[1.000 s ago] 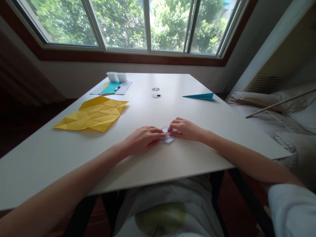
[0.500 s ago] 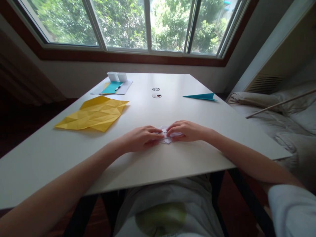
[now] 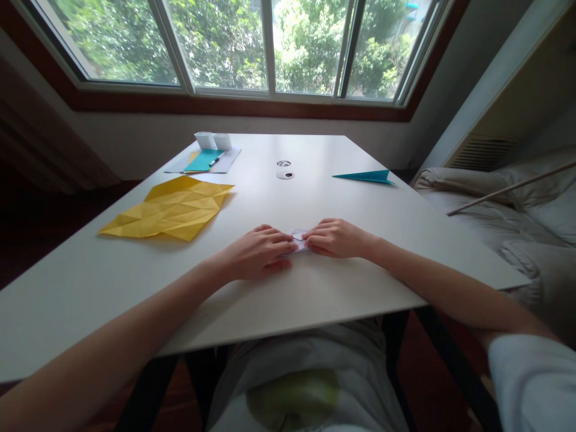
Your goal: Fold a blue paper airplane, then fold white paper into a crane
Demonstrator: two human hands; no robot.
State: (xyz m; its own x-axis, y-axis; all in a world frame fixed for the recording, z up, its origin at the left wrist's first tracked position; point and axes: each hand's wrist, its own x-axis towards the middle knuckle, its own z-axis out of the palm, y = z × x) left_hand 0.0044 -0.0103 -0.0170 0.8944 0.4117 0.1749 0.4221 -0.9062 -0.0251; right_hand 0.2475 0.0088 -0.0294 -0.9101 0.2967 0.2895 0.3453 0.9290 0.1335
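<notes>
Paper [image 3: 299, 241], light, thin and easily creased, lies pinned flat on the worktop [image 3: 315, 288] under left hand [image 3: 258, 253] and right hand [image 3: 335, 239], fingertips pressing its folded edges, best held there.

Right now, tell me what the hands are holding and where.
Both hands, left and right, press a small white folded paper flat on the table, fingertips on its opposite ends.

You are not looking at any writing that can be read here. The small pale folded paper [image 3: 299, 239] under your fingers is showing only faint marks, too small to make out. The creased yellow sheet [image 3: 173, 207] on the left, the teal paper [image 3: 203, 159] at the far left and the teal folded dart [image 3: 368, 176] at the far right are all showing plain, unprinted faces. Nothing on the table [image 3: 315, 288] is carrying a label, brand, number or sign.
</notes>
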